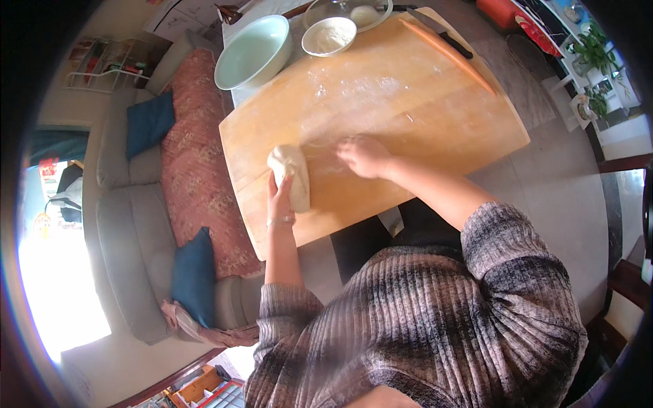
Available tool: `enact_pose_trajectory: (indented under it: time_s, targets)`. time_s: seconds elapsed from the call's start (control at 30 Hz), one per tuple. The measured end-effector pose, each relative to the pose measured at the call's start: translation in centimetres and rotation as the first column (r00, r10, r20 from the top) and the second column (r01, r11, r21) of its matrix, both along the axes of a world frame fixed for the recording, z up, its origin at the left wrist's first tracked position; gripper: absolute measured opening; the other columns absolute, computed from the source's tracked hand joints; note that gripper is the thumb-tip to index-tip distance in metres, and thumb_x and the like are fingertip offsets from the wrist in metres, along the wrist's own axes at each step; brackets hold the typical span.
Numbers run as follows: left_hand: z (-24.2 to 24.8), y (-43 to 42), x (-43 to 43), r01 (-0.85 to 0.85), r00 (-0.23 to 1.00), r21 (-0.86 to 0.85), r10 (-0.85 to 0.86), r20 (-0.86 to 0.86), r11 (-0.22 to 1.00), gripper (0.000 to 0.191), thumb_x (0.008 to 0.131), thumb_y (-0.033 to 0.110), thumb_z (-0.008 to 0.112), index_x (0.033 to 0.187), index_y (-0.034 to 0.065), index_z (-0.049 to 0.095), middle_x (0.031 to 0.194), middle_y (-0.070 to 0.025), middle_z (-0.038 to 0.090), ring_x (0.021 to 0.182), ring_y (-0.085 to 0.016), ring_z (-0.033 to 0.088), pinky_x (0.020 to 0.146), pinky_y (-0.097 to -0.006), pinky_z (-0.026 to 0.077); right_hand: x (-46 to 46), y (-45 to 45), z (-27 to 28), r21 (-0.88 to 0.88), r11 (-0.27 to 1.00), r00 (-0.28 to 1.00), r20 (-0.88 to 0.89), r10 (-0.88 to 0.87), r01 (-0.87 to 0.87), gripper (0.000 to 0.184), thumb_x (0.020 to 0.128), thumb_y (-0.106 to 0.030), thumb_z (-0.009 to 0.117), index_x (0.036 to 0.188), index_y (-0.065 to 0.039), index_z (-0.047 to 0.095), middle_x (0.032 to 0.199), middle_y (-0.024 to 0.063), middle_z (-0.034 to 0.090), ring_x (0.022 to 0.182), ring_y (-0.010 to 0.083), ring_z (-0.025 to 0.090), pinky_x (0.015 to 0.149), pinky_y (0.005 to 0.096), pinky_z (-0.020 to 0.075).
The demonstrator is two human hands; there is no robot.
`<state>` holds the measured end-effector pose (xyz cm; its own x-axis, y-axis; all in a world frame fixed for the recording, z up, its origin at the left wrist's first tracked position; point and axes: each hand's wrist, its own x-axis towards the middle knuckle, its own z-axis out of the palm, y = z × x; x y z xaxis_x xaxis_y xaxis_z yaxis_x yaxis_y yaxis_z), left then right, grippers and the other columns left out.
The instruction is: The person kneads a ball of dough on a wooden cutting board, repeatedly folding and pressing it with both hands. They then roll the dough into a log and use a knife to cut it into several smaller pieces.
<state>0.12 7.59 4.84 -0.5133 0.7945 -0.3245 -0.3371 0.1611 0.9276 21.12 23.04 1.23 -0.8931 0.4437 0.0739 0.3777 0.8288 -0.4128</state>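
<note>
A thick lump of white dough (300,178) lies at the left of the floured wooden board (449,132). My left hand (280,196) grips its near left side, thumb and fingers pressed against it. My right hand (363,157) is over the middle of the board, right of the dough and apart from it. Its fingers are curled and blurred, so whether they hold anything cannot be seen. Loose white flour (370,86) is scattered on the board beyond both hands.
Along the far edge stand a pale green bowl (255,53), a white bowl of flour (330,38) and a clear glass bowl (380,18). An orange rolling pin (449,56) and a black-handled knife (454,45) lie at the far right. A grey sofa (135,224) is to the left.
</note>
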Motion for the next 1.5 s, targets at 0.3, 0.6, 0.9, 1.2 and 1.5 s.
enact_pose_trajectory:
  time_s: [0.3,0.6,0.9,1.2,1.5]
  targets:
    - [0.1,8.9,3.9,0.541,0.556,-0.328,-0.622,-0.551,0.775,0.063,0.085,0.022,0.072,0.138,-0.0013,0.047,0.137,-0.0124,0.051,0.123,-0.02,0.051,0.104,-0.0343,0.04,2.0,4.8,0.9,-0.959,0.275,0.809,-0.104,-0.579,0.073,0.069,0.088,-0.05,0.064,0.131,0.002,0.052,0.132,0.0198,0.055,0.123,0.0294,0.051,0.101,0.0395,0.0412]
    - [-2.7,1.9,14.8,-0.048,0.118,-0.267,-0.26,-0.958,0.963,0.062,0.096,0.043,0.042,0.149,0.0143,0.03,0.154,-0.0137,0.029,0.141,-0.04,0.023,0.114,-0.0545,0.016,4.9,-2.8,5.5,-0.232,0.91,0.774,-0.48,-0.414,0.344,0.038,0.087,-0.026,0.064,0.115,-0.002,0.058,0.114,0.0224,0.06,0.111,0.0372,0.055,0.093,0.0478,0.0424]
    - [-0.8,12.5,9.7,-0.128,-0.01,-0.597,-0.603,-0.798,0.792,0.061,0.091,0.046,0.043,0.146,0.0218,0.037,0.154,-0.0013,0.033,0.141,-0.026,0.03,0.112,-0.0521,0.023,-1.0,2.9,2.3,0.027,0.91,0.861,-0.336,-0.382,0.415,0.041,0.093,-0.041,0.049,0.122,-0.015,0.061,0.13,0.0099,0.058,0.121,0.0303,0.052,0.103,0.046,0.0359]
    - [-1.5,12.7,2.9,0.26,0.901,-0.099,-0.278,-0.332,0.96,0.061,0.099,0.037,0.051,0.15,0.0137,0.028,0.149,-0.013,0.037,0.136,-0.024,0.037,0.109,-0.0384,0.034,1.3,9.8,4.7,-0.576,0.532,0.746,0.226,-0.626,0.621,0.085,0.08,-0.065,0.057,0.132,0.002,0.05,0.13,0.0256,0.055,0.12,0.0349,0.055,0.102,0.0427,0.0419]
    - [-3.4,3.8,11.4,-0.1,0.993,0.028,0.102,-0.065,0.995,0.051,0.101,0.029,0.046,0.141,-0.0014,0.037,0.138,-0.015,0.046,0.127,-0.023,0.043,0.106,-0.0357,0.036,0.3,4.0,6.4,0.055,0.992,0.872,-0.485,-0.069,0.11,0.044,0.071,-0.017,0.077,0.108,-0.006,0.056,0.106,0.0172,0.062,0.1,0.0376,0.059,0.09,0.0454,0.0467]
